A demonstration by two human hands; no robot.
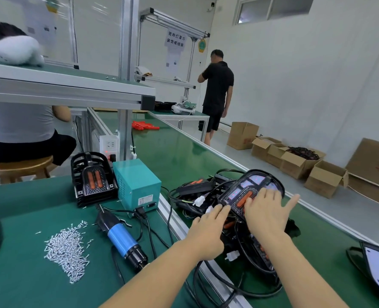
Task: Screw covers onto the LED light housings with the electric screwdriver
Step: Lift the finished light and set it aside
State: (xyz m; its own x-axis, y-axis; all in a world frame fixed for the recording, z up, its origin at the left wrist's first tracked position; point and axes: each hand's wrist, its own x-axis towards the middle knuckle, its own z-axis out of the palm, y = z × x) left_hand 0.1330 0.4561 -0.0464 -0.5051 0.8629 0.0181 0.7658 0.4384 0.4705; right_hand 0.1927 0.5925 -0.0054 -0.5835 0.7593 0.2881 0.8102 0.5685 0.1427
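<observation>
Both hands are laid on a black LED light housing (248, 192) that sits on top of a tangled heap of similar housings and black cables (235, 272) on the green conveyor belt (184, 152). The right hand (266, 210) is spread flat, palm down, over the near part of the housing, with the fingers extended and the thumb splayed to the right; nothing is clasped in it. The left hand (208, 230) is placed at the housing's left edge, with its fingertips touching the rim beside an orange insert; whether the edge is actually gripped cannot be told.

The electric screwdriver (122, 238), with a blue and black body, is left lying on the green bench (17, 252) to the left of the belt, untouched by either hand. A loose pile of small silver screws (68, 247) is scattered just to its left. Behind the screwdriver a teal power supply box (137, 185) is seen, and beside that a stack of black housings (93, 178) is stood upright. A white connector (198, 200) is seen among the wires near the left hand. Open cardboard boxes (295, 158) are lined along the floor at the right wall.
</observation>
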